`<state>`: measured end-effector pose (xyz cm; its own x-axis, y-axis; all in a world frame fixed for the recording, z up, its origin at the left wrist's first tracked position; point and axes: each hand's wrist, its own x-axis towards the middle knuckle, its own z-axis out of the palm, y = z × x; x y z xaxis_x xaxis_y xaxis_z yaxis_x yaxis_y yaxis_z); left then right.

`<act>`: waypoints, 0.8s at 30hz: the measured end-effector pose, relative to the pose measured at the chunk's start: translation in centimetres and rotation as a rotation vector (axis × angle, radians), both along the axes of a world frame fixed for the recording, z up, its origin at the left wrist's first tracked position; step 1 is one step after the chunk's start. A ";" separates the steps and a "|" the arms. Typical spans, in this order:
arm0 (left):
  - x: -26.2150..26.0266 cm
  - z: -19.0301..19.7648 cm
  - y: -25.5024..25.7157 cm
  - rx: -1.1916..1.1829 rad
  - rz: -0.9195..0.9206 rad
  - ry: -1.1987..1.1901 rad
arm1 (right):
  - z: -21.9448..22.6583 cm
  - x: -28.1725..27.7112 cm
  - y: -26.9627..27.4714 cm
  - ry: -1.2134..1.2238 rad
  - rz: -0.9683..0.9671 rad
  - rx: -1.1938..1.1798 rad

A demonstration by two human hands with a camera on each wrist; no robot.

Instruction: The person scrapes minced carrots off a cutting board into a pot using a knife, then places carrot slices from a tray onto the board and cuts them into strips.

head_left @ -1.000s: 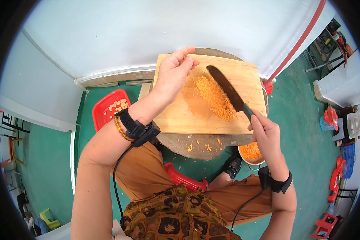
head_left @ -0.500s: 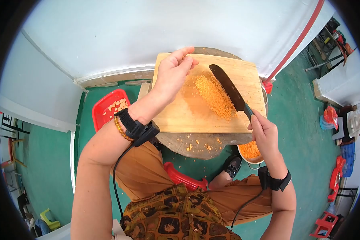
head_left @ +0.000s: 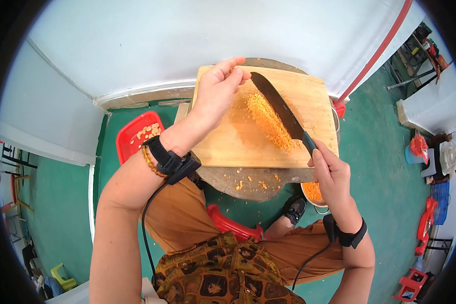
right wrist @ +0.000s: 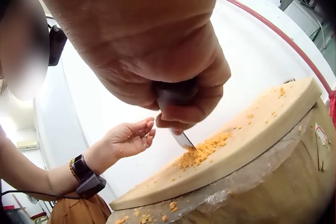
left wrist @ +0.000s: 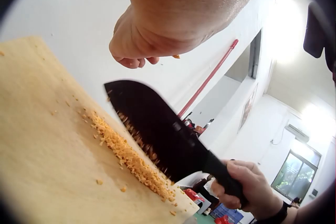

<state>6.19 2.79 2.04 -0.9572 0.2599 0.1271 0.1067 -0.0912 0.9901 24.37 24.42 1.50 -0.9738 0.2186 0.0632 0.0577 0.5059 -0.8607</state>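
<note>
My right hand [head_left: 332,169] grips the dark handle of a broad kitchen knife [head_left: 281,109]. Its blade stands along the right side of a long heap of finely chopped orange bits [head_left: 266,121]. In the left wrist view, orange crumbs cling to the blade near its edge. The heap lies across a wooden cutting board [head_left: 218,152]. Over the board's far left part hovers my left hand [head_left: 218,93], close to the blade tip in the head view. Its fingers are loosely bent, and the right wrist view shows no tool in them [right wrist: 128,140].
The board sits on a wooden stump [head_left: 228,185] with scattered crumbs. To the left, a red basin [head_left: 121,139] contains pale pieces. Below the board's right corner stands a pot [head_left: 320,203] of orange bits. A red stool [head_left: 233,225] is between the legs; a wall [head_left: 187,40] rises behind.
The knife swung slightly right, then back left over the heap, its tip now nearer my left hand. My right hand shifted left with it. The left hand has barely moved.
</note>
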 end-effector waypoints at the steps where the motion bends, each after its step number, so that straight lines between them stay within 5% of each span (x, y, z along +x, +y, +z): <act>1: 0.0 0.1 0.0 -0.002 -0.003 0.000 | 0.1 -0.1 -0.1 -0.009 0.016 0.018; 24: -0.3 -0.1 -0.1 0.006 0.016 0.009 | 0.0 -0.1 -0.5 0.029 0.066 0.033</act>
<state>5.88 2.74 1.97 -0.9600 0.2441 0.1371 0.1170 -0.0953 0.9886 24.31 23.92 1.53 -0.9836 0.1513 0.0979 -0.0016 0.5356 -0.8445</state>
